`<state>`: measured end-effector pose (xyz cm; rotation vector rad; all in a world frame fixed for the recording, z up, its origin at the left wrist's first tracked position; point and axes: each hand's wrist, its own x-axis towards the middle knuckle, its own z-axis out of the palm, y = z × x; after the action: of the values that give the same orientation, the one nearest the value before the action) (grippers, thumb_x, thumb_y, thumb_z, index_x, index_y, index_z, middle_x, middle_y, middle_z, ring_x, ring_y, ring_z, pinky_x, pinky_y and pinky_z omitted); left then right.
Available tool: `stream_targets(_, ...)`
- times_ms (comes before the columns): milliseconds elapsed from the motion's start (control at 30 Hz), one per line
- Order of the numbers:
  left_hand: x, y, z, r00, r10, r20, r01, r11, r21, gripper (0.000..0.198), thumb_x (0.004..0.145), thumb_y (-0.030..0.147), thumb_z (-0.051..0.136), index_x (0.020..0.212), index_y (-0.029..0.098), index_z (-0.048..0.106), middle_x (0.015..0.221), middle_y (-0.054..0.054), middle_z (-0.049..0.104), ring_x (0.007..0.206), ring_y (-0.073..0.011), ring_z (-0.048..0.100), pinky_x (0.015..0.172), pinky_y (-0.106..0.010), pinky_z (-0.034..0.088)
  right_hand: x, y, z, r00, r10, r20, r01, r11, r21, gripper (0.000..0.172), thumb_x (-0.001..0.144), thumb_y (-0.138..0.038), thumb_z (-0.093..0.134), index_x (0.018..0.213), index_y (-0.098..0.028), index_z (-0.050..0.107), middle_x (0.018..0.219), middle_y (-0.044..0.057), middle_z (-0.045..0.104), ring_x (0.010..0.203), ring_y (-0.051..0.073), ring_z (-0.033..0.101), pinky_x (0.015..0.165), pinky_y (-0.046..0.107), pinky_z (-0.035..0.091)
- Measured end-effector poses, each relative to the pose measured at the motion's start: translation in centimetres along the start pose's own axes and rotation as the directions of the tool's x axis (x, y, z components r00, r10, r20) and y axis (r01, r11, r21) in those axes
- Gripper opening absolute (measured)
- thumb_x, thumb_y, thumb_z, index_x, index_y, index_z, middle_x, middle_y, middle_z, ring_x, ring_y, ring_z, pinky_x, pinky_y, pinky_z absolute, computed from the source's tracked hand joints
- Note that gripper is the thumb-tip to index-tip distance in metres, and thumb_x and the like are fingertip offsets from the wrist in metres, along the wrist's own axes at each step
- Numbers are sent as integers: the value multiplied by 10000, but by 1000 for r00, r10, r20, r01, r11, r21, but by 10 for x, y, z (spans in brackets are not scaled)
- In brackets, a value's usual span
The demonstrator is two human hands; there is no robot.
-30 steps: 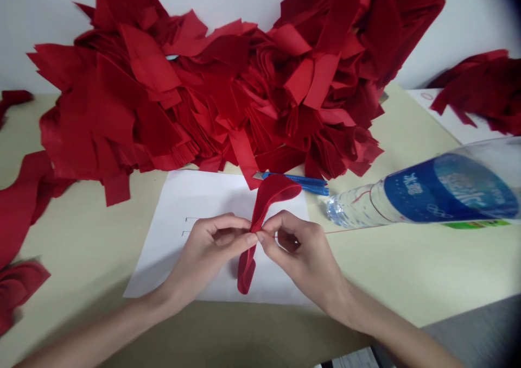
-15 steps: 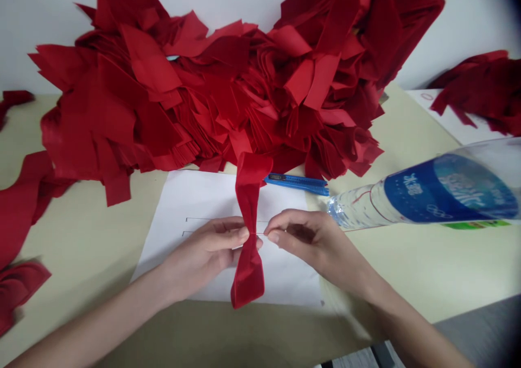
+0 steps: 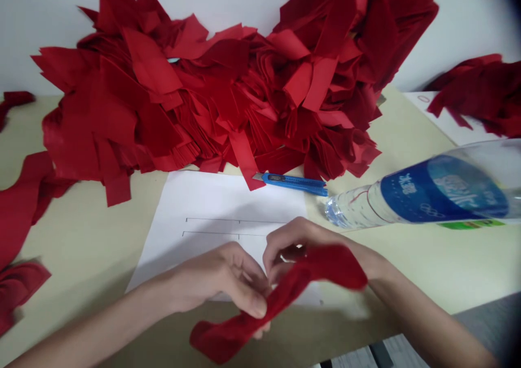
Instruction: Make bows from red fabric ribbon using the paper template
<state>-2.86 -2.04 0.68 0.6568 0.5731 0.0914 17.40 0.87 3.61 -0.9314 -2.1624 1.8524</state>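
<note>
A red velvet ribbon, gathered at its middle into a bow-like shape, is tilted over the front of the white paper. My left hand is closed on its gathered middle, thumb on top. My right hand is bent into a pinch just behind the ribbon, close to the left fingertips. Half a second ago a thin thread ran from the ribbon to these right fingertips; now the ribbon partly covers them and the thread is hard to make out.
A big heap of red fabric strips fills the back. A blue utility knife, blade out, lies at the paper's far edge. To the right lies a clear bottle with a blue label. More red strips lie at left and a pile at far right.
The ribbon has turned from near upright to a slant and come closer to me. Both hands moved toward the front edge, the right one now partly behind the ribbon.
</note>
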Motion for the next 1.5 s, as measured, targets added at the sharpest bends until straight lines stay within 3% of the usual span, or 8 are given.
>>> stream_targets(133, 0, -6, 7, 981, -31, -194, 100, 930, 354, 98, 640, 198, 663, 579, 143, 610, 497, 57, 475, 471, -82, 371, 474, -233, 256, 5, -14, 8, 971, -31, 236, 91, 965, -245, 84, 834, -161, 612, 829, -151, 695, 714, -24, 655, 588, 59, 507, 575, 179, 381)
stream_targets(367, 3, 4, -3, 851, 159, -501, -63, 977, 204, 50, 647, 184, 647, 627, 141, 631, 548, 45, 516, 572, -98, 440, 556, -227, 303, -3, -32, 54, 933, -279, -227, -98, 410, -907, 145, 638, 12, 587, 685, -120, 627, 635, 51, 592, 513, 151, 484, 433, 291, 242)
stream_targets(700, -5, 8, -6, 995, 77, -56, -79, 996, -40, 107, 600, 196, 690, 683, 128, 696, 602, -22, 636, 526, -121, 535, 516, -235, 377, -18, -16, 20, 958, 53, -281, -93, 987, -131, 109, 867, -159, 542, 832, -167, 646, 765, -20, 669, 642, 82, 577, 577, 188, 416)
stream_targets(833, -7, 2, 6, 993, -80, -83, 105, 921, 376, 70, 613, 211, 694, 636, 156, 658, 523, 50, 509, 479, -90, 415, 480, -235, 289, -14, -22, 20, 998, 56, 9, -52, 974, -222, 97, 844, -147, 593, 825, -189, 679, 770, -38, 686, 708, 84, 614, 676, 195, 432)
stream_targets(1033, 0, 7, -1, 848, 199, -492, -42, 949, 311, 83, 686, 212, 628, 633, 148, 630, 566, 38, 528, 586, -100, 464, 560, -222, 330, -10, -21, 50, 926, -155, -344, -158, 669, -726, 197, 878, -108, 463, 786, -129, 635, 743, 59, 624, 618, 162, 563, 527, 275, 375)
stream_targets(1233, -8, 18, -13, 984, 109, -140, -114, 993, -26, 137, 622, 220, 690, 725, 130, 696, 600, -18, 634, 531, -121, 537, 533, -237, 390, -12, -18, 28, 940, -20, -340, -54, 977, -205, 144, 890, -157, 510, 898, -179, 652, 812, -12, 661, 722, 98, 602, 654, 204, 448)
stream_targets(1367, -14, 9, -1, 995, 10, -104, 25, 942, 336, 94, 597, 213, 715, 664, 159, 678, 592, 14, 595, 545, -120, 504, 504, -234, 349, -11, -22, 17, 998, 9, -60, -21, 980, -198, 107, 861, -153, 575, 869, -204, 668, 802, -42, 661, 726, 81, 597, 691, 196, 436)
stream_targets(1500, -9, 7, 6, 831, 302, -468, 82, 765, 639, 174, 739, 221, 554, 594, 162, 628, 511, 31, 487, 518, -110, 415, 487, -243, 281, -6, -21, 35, 981, -40, -188, -82, 798, -597, 182, 902, -132, 480, 834, -164, 645, 802, 21, 626, 730, 134, 565, 659, 259, 410)
